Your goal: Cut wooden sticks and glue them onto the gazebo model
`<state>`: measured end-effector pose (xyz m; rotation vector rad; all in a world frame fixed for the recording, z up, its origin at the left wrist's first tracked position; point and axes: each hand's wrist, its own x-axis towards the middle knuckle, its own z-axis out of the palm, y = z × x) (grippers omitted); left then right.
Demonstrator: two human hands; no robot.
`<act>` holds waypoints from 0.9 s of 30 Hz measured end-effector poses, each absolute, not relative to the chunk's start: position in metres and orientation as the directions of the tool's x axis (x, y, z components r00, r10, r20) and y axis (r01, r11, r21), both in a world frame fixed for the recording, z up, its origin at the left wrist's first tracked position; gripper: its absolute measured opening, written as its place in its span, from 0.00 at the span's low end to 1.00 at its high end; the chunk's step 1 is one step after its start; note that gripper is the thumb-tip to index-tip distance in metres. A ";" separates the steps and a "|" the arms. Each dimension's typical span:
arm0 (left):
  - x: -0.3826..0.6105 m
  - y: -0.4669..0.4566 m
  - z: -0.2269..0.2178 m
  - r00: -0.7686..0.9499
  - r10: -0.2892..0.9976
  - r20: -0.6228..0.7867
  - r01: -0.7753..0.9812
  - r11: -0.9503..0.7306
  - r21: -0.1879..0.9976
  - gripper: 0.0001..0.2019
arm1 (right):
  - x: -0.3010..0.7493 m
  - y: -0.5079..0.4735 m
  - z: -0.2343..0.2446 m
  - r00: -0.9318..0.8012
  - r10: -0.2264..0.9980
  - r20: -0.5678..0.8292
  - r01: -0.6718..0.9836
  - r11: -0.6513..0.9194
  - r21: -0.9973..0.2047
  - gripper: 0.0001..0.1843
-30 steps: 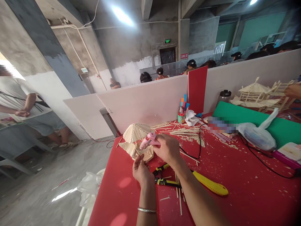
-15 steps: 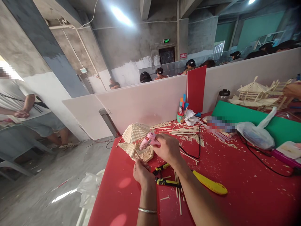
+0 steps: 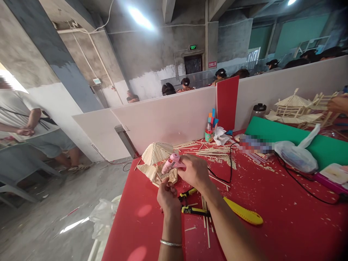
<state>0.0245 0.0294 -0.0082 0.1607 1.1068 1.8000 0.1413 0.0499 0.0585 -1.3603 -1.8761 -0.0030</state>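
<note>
A small stick-built pavilion model stands near the far left corner of the red table. My right hand is wrapped round a pink glue gun, its nozzle pointing at the model's lower part. My left hand is closed in a pinch just below the model, fingers pressed on a thin wooden stick at its base. A black cord runs from the gun across the table.
Yellow-handled pliers and a yellow utility knife lie under my right forearm. Loose sticks, a pen cup, a plastic bag, a green board and another stick model sit farther right. A person stands at left.
My left hand has shifted slightly right and up toward the model's base, fingers closing into a tighter pinch. The right hand with the glue gun has barely moved.
</note>
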 end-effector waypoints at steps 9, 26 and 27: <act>0.041 0.029 -0.006 -0.242 0.944 -0.224 -0.645 0.016 0.764 0.23 | 0.177 0.052 0.068 -0.010 0.816 0.578 0.808 0.347 -0.476 0.15; 0.044 0.023 -0.007 0.038 0.998 -0.051 -0.725 0.063 0.686 0.23 | 0.178 0.052 0.067 -0.320 0.926 0.200 0.136 0.254 -0.958 0.10; 0.045 0.022 -0.006 0.040 0.998 -0.052 -0.724 0.065 0.687 0.23 | 0.176 0.052 0.067 -0.331 0.926 0.185 0.143 0.243 -0.959 0.08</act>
